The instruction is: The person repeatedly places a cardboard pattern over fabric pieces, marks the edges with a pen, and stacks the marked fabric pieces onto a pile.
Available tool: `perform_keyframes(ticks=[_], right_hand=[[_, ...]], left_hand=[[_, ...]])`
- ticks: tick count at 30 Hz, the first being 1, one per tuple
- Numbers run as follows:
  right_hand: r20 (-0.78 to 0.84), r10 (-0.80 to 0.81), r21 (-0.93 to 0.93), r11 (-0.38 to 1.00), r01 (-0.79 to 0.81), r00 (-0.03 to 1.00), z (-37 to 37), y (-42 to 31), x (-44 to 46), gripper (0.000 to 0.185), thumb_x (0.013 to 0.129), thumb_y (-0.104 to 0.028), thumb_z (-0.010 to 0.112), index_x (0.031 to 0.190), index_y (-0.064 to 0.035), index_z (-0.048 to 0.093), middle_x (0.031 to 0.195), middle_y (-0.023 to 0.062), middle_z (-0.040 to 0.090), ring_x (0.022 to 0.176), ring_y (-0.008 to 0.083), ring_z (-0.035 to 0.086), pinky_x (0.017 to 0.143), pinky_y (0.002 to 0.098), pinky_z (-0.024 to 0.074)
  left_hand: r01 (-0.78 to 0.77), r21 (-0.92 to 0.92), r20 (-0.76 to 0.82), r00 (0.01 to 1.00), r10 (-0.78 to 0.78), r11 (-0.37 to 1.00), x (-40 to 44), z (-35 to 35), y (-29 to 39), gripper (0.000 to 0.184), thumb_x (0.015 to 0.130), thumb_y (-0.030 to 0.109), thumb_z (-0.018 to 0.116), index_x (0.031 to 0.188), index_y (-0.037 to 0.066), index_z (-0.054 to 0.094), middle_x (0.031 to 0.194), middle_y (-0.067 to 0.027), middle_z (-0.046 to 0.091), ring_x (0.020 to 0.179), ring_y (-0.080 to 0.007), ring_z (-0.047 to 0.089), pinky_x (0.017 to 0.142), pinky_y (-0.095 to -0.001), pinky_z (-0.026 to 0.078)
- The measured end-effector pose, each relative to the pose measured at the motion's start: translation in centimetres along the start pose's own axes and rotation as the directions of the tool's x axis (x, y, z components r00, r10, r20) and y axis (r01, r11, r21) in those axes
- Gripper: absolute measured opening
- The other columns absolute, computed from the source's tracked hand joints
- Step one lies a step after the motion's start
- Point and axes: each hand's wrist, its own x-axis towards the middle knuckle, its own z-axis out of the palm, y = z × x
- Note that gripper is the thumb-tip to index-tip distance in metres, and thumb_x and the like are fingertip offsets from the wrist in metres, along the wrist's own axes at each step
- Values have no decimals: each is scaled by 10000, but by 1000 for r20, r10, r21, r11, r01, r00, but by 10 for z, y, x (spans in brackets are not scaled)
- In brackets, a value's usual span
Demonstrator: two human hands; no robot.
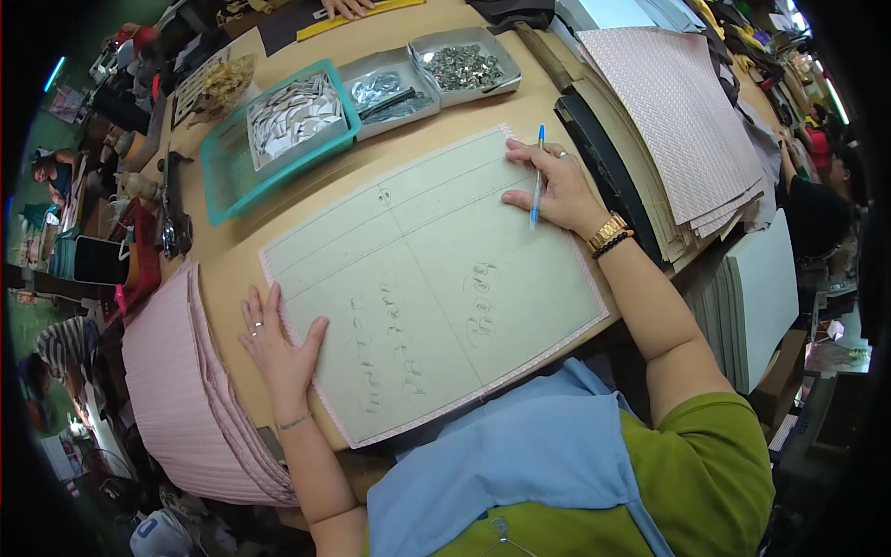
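Note:
A pale green card (422, 269) with ruled lines and handwriting lies in front of me on a pink patterned sheet, whose zigzag border (599, 302) shows around the card. My left hand (281, 348) is spread out at the card's left edge, thumb and fingers apart, holding nothing. At the upper right edge of the card, my right hand (564, 197) holds a blue ballpoint pen (536, 181), tip pointing down toward the card. Its thumb and index finger reach over the card's surface.
Layered pink sheets (186, 390) hang over the table's left edge. More patterned sheets (673, 121) are piled at right. A teal tray (218, 181) with white pieces and a box of metal parts (464, 67) stand behind. Another person's hand (345, 7) is at the top.

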Motion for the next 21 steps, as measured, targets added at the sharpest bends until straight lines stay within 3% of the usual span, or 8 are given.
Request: perform_keyframes(ticks=[11, 15, 21], right_hand=[[-35, -37, 18, 999, 38, 999, -2, -5, 4, 565, 672, -276, 878, 1146, -70, 650, 1284, 93, 649, 1012, 277, 610, 923, 377, 499], [26, 24, 67, 997, -26, 999, 2, 0, 4, 554, 705, -248, 851, 1164, -28, 633, 1335, 117, 612, 1165, 288, 567, 1023, 388, 440], [35, 26, 133, 991, -31, 999, 3, -4, 6, 546, 713, -172, 844, 1186, -21, 617, 1352, 150, 589, 1183, 282, 560, 1044, 362, 447]], left_hand=[[-39, 11, 10, 999, 39, 999, 0, -1, -1, 889, 720, 547, 766, 1462, 189, 432, 1576, -172, 289, 1464, -399, 221, 1115, -688, 142], [1, 41, 16, 1000, -2, 999, -2, -4, 4, 892, 733, 573, 745, 1468, 186, 422, 1577, -188, 267, 1465, -408, 208, 1118, -690, 129], [-7, 14, 14, 1000, 7, 1000, -2, -2, 0, 908, 720, 597, 747, 1466, 185, 430, 1574, -205, 256, 1466, -429, 185, 1105, -714, 110]])
